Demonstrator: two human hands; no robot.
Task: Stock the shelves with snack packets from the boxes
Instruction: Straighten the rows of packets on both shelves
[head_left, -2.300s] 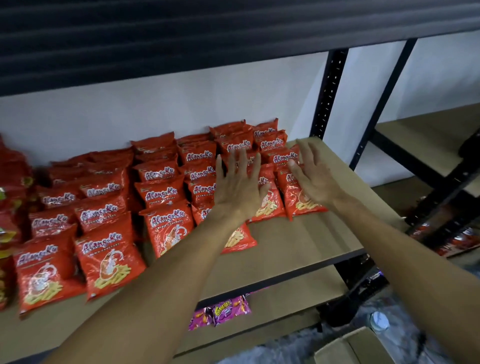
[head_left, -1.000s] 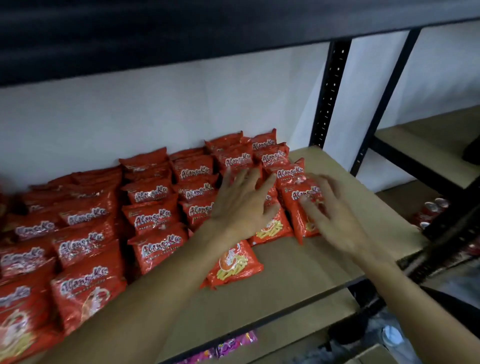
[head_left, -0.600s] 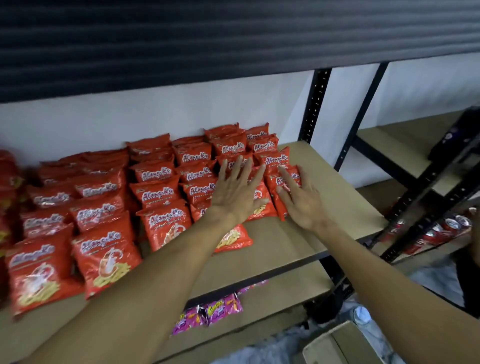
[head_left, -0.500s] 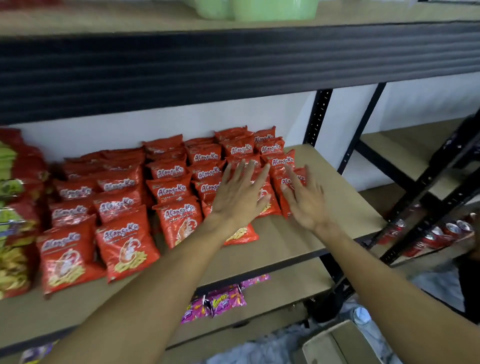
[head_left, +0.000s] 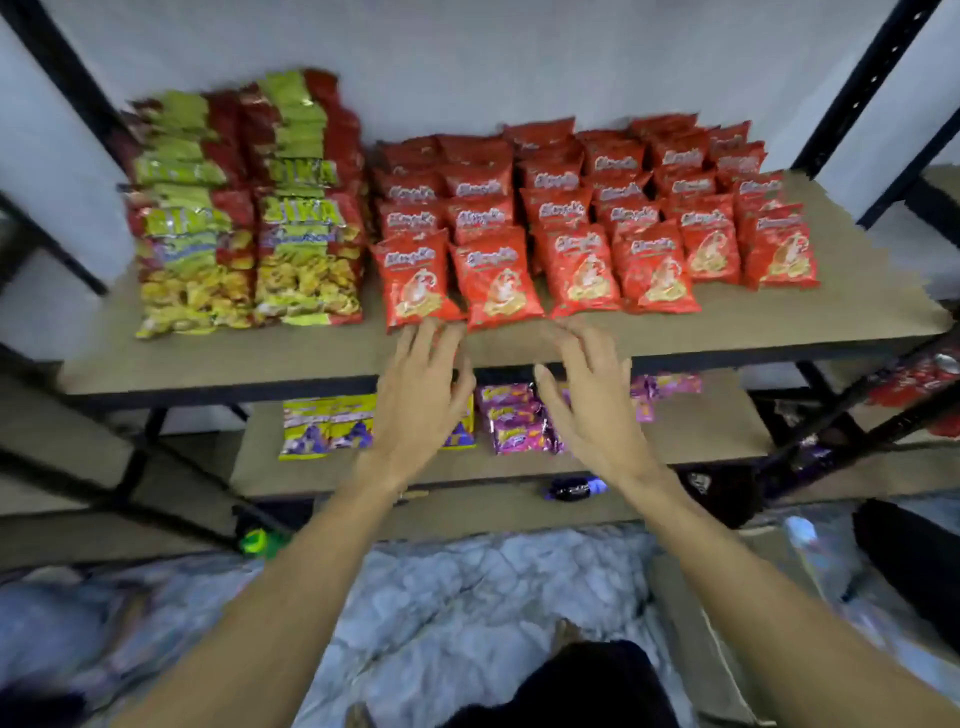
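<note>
Rows of red snack packets (head_left: 587, 218) lie overlapping on the brown shelf board (head_left: 810, 322), filling its middle and right part. Stacks of green-and-yellow packets (head_left: 244, 223) sit to their left. My left hand (head_left: 421, 400) hovers at the shelf's front edge, fingers spread and straight, fingertips just short of the front red packets. My right hand (head_left: 592, 400) floats beside it, fingers spread, holding nothing.
The lower shelf (head_left: 701, 431) carries yellow packets (head_left: 327, 423) and purple packets (head_left: 511, 415). Black uprights (head_left: 867, 88) frame the rack. A cardboard box (head_left: 701, 623) stands on the marbled floor at the lower right. More red goods (head_left: 914, 379) sit on the neighbouring rack.
Both hands have pulled back from the red packets to the shelf's front edge and hold nothing. The view has dropped and backed away, showing the whole shelf and the floor.
</note>
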